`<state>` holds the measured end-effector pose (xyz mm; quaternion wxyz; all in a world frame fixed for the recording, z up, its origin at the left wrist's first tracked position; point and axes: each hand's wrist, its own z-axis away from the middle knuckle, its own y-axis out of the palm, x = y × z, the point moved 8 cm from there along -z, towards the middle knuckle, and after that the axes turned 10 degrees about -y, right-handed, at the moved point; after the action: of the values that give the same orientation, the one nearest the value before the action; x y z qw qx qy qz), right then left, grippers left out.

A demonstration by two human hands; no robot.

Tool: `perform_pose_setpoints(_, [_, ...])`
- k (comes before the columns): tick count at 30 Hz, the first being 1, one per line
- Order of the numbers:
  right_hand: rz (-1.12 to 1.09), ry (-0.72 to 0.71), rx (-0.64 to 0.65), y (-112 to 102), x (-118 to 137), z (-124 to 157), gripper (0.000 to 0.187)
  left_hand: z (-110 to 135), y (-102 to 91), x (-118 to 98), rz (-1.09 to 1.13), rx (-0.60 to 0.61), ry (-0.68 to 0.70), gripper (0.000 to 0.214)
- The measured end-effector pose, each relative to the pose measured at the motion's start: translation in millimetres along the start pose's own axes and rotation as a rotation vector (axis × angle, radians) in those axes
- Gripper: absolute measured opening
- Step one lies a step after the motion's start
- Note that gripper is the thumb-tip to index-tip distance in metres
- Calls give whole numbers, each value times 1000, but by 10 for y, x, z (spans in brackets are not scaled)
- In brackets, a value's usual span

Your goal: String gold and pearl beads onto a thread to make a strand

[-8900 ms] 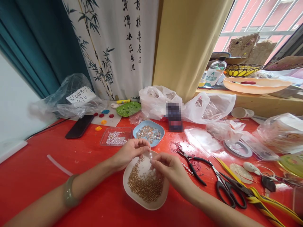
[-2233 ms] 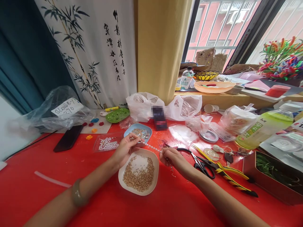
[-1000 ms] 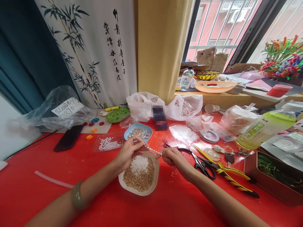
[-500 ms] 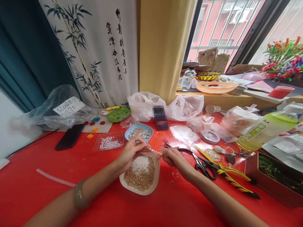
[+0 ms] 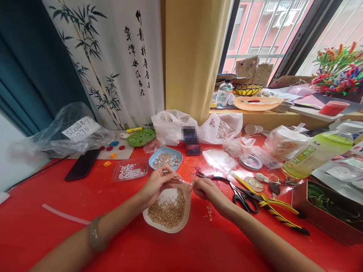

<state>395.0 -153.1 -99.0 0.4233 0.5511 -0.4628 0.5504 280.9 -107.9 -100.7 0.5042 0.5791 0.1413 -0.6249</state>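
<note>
A thin string of small pale beads (image 5: 183, 182) is stretched between my two hands, above the far rim of a white dish of gold beads (image 5: 167, 213). My left hand (image 5: 159, 183) pinches its left end between thumb and fingers. The right end is pinched in my right hand (image 5: 208, 191), whose other fingers are curled in. Below the right hand hangs a loose beaded tail (image 5: 209, 211). Just beyond my left hand sit a blue dish of mixed beads (image 5: 166, 158) and a clear tray of white pearl beads (image 5: 130, 170).
Right of my right hand lie black scissors (image 5: 241, 196) and yellow-black pliers (image 5: 275, 209). A box with green strands (image 5: 326, 211) and a bottle of green liquid (image 5: 317, 153) stand farther right. Plastic bags (image 5: 172, 124) line the back; a black phone (image 5: 82, 166) lies left.
Both hands keep their pinch on the bead string with hardly any movement. The beaded tail under my right hand shows more plainly now. The whole view has shifted slightly.
</note>
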Motion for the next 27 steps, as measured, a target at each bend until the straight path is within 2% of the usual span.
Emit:
perform_pose_setpoints(5, [91,6,-4,-5,33,-2,19,3,16,0,-2,15,-1,16])
perform_pose_setpoints(12, [20,-29,34,45,44,4,16,-6,-1,46,-20,-7,-39,18])
perform_pose_setpoints(18, [106,-21,-16,18,57,-2,15,-3,8,68,-66,9,-43,18])
perform_pose_setpoints(27, [-10,-60,79,120,76,14,14,17,38,72,-83,5,-40,19])
